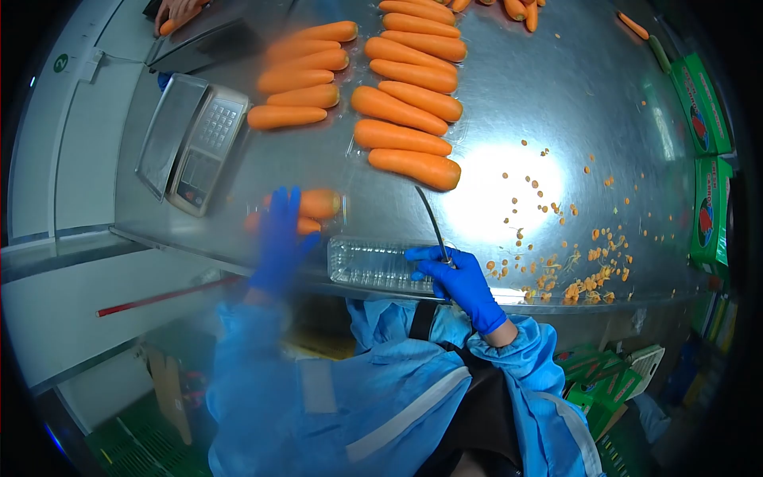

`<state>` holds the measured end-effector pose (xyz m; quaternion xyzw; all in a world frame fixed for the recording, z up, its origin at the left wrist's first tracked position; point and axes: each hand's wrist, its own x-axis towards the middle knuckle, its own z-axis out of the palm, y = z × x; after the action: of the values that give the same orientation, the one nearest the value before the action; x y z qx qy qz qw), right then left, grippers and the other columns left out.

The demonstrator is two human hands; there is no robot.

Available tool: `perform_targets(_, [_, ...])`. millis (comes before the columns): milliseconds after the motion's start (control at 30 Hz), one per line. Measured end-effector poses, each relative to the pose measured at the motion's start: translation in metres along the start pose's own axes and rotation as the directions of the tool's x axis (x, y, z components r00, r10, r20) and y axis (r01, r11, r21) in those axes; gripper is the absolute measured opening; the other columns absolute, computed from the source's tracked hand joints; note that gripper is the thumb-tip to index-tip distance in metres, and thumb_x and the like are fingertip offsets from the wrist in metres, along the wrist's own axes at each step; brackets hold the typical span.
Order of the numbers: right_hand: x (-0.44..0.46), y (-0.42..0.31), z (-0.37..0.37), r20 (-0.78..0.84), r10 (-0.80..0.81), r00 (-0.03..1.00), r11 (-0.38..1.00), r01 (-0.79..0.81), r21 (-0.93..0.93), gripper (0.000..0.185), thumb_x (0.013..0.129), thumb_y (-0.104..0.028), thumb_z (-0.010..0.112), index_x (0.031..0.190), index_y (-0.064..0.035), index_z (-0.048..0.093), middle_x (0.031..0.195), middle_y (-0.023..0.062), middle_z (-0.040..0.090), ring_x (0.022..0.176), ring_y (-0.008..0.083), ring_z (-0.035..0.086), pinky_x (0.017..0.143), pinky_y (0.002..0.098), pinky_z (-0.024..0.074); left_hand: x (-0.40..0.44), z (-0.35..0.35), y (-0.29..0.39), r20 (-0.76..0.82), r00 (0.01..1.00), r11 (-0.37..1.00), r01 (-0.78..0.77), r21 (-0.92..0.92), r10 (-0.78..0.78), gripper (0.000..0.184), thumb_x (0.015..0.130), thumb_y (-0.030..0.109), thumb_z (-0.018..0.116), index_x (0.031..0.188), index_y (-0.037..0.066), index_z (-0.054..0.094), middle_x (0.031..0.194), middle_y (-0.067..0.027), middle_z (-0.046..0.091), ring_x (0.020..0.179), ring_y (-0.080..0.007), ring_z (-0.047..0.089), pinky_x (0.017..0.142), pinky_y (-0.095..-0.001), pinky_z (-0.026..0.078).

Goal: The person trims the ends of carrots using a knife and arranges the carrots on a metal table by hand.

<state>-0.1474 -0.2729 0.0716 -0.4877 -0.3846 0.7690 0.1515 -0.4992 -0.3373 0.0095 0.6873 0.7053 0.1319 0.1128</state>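
Observation:
My left hand [282,242], in a blue glove, is blurred, its fingers spread and empty. Under and beside its fingertips lie carrots [319,204] at the table's near left side. In my right hand [461,282], also gloved in blue, is a knife [432,216] with a thin curved dark blade pointing up and away. That hand is over the right end of a clear plastic tray [369,262] with no carrots in it. Beyond the tray, a column of carrots [415,168] runs away from me, with a second row [287,118] to its left.
A scale [208,147] stands on the steel table [509,87] at the left. Carrot trimmings [592,278] are scattered to the right. Green boxes [713,211] line the right edge. Another person's hand [179,11] is at the far left, touching a carrot.

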Motion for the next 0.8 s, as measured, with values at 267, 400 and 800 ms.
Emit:
perform_targets(267, [-0.004, 0.013, -0.006, -0.023, -0.024, 0.999, 0.999, 0.025, 0.029, 0.024, 0.091, -0.012, 0.059, 0.112, -0.0061, 0.069, 0.084, 0.0043, 0.07, 0.05, 0.006, 0.049, 0.047, 0.019, 0.0398, 0.007, -0.022, 0.038, 0.276, 0.892, 0.536, 0.438, -0.722, -0.357, 0.097, 0.079, 0.029, 0.076, 0.151, 0.002, 0.018, 0.153, -0.0196, 0.028, 0.143, -0.0371, 0.024, 0.116, -0.0497, 0.015])
perform_targets(400, [-0.009, 0.012, -0.01, -0.034, -0.01, 0.999, 0.999, 0.011, 0.038, 0.025, 0.092, -0.013, 0.058, 0.113, -0.0055, 0.069, 0.085, 0.0046, 0.07, 0.05, 0.0061, 0.049, 0.047, 0.0192, 0.0392, -0.009, 0.004, 0.009, 0.062, 0.966, 0.947, 0.26, -0.19, -0.253, 0.103, 0.076, 0.034, 0.078, 0.152, 0.003, 0.015, 0.155, -0.0189, 0.023, 0.145, -0.0383, 0.016, 0.115, -0.0549, 0.008])
perform_targets(800, [-0.012, 0.023, -0.028, -0.111, 0.043, 0.993, 0.995, -0.033, 0.093, 0.024, 0.093, -0.017, 0.058, 0.112, -0.0058, 0.069, 0.083, 0.0037, 0.07, 0.049, 0.0055, 0.048, 0.046, 0.0188, 0.0377, 0.078, 0.023, -0.064, 0.015, 0.989, 0.988, 0.149, -0.029, -0.148, 0.104, 0.076, 0.039, 0.075, 0.154, 0.011, 0.013, 0.158, -0.0143, 0.019, 0.147, -0.0364, 0.012, 0.112, -0.0601, 0.0])
